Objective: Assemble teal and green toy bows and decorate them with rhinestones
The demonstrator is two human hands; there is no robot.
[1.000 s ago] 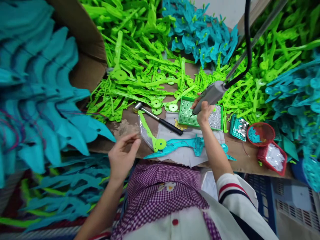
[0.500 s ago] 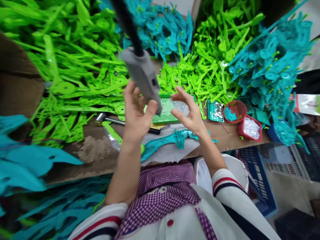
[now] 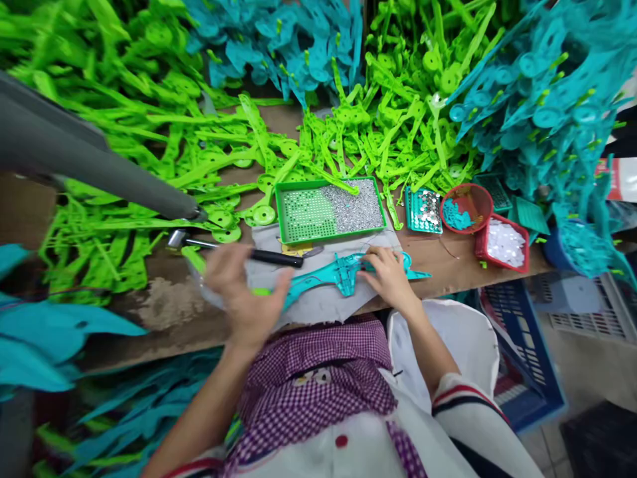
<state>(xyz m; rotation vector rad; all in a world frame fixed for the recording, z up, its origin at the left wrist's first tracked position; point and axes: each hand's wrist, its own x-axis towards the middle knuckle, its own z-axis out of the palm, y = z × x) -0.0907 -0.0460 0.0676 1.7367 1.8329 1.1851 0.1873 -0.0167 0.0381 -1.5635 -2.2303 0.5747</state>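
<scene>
A long teal plastic part (image 3: 318,273) with a ribbed crosspiece lies across a grey cloth (image 3: 358,302) at the bench's front edge. At its right end my right hand (image 3: 391,279) has its fingers curled down onto it. My left hand (image 3: 246,292) hovers over the part's left end, blurred, thumb and fingers apart with nothing seen between them. Just behind that hand lies a hammer (image 3: 276,257) with a black handle. A lime-green piece (image 3: 194,259) is partly hidden beside it. The grey handheld power tool (image 3: 109,159) hangs blurred at the left, away from both hands.
A green tray (image 3: 331,229) of small metal pieces stands behind the cloth. To its right are a teal tray (image 3: 423,226) of shiny discs, a red bowl (image 3: 482,206) and a red basket (image 3: 522,249) of white pieces. Lime-green parts (image 3: 199,133) and teal parts (image 3: 557,119) pile up around.
The grey power tool has left my left hand and swung to the left. Both hands have come down towards me, the right one onto the teal part.
</scene>
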